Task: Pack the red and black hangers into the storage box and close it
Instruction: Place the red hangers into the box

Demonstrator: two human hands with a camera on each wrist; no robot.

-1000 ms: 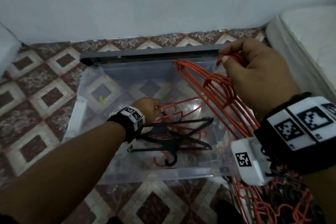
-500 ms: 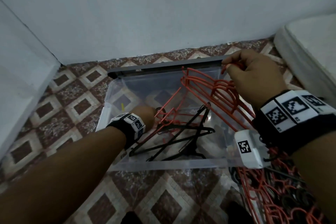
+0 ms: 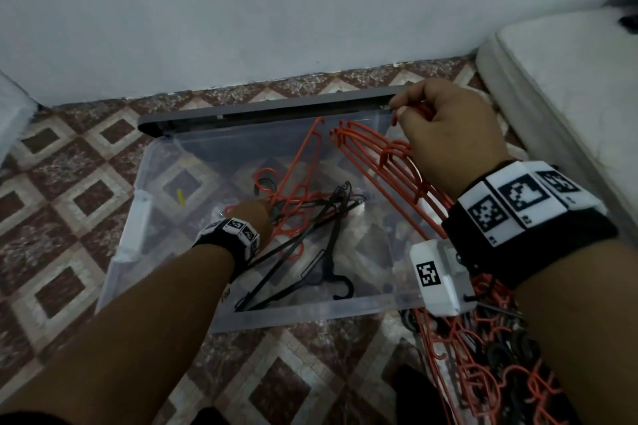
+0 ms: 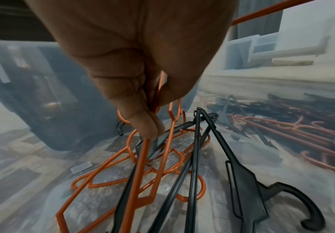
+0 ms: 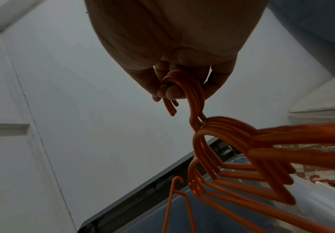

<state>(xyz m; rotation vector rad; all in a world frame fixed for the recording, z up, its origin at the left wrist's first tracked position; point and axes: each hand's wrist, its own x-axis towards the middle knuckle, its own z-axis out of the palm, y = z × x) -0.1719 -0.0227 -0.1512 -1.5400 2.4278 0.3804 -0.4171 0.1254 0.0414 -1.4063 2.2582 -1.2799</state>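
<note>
Since the earlier frame, one red hanger (image 3: 312, 155) has tipped up inside the storage box (image 3: 241, 316); its arm now stands steeply toward the far wall. The left hand (image 3: 253, 217) is low in the box, thumb and fingers pinching that hanger's wire amid a loose tangle of red and black hangers (image 4: 194, 165) on the box floor. The right hand (image 3: 448, 141) is raised over the far right corner, fingers curled round the hooks of a bunch of red hangers (image 5: 184, 94). The bunch's long axis slopes down and toward the person, crossing the right rim (lower ends outside the box). The coming move likely turns on this: the bunch must swing left and lie flat along the box's length. More hangers (image 3: 483, 362) lie on the floor beside the right wall. The grey lid (image 3: 262, 112) stands open at the far edge.
</note>
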